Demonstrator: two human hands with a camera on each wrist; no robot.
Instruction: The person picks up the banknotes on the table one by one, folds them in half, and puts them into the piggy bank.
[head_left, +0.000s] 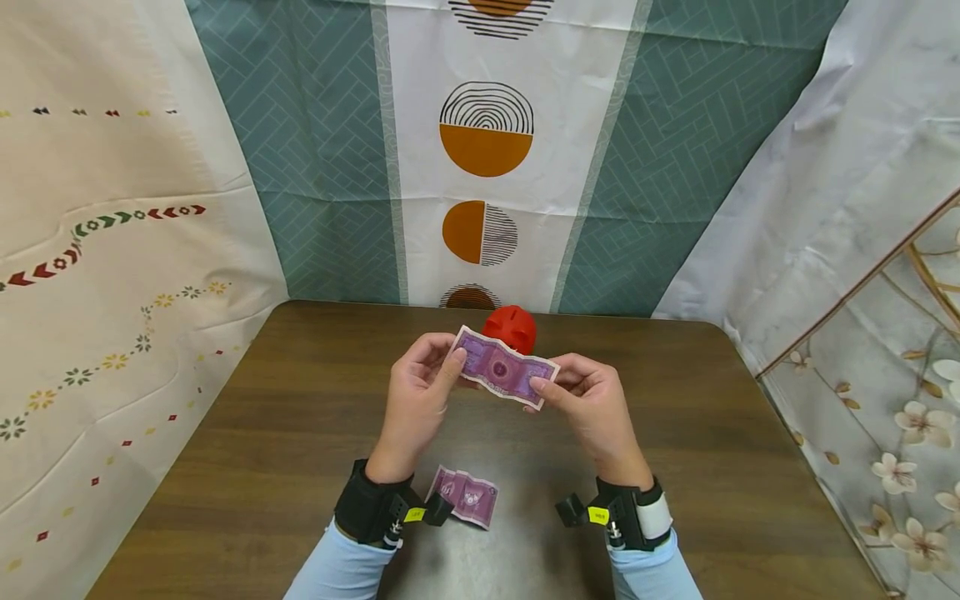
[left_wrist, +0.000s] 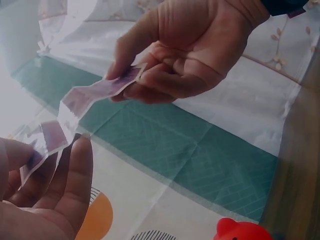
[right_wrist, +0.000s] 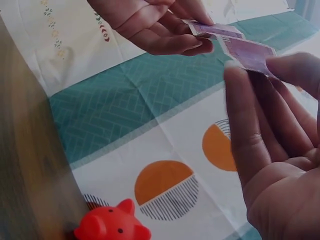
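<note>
A creased purple banknote [head_left: 504,367] with pale edges is stretched between both hands above the table. My left hand [head_left: 422,392] pinches its left end between thumb and fingers. The other end is pinched by my right hand [head_left: 596,408], thumb on top. Fold lines make the note zigzag in the left wrist view [left_wrist: 75,102]. Behind it stands a red piggy bank [head_left: 513,327], partly covered by the note; its snout and ears show in the right wrist view [right_wrist: 112,222]. A second purple banknote [head_left: 474,498], folded or creased, lies on the table near my left wrist.
The brown wooden table [head_left: 300,400] reaches back to a green and white patterned cloth [head_left: 322,167]. Patterned cloths also hang at the left [head_left: 112,333] and right [head_left: 825,250]. Black straps with small cameras [head_left: 375,504] are worn on both wrists.
</note>
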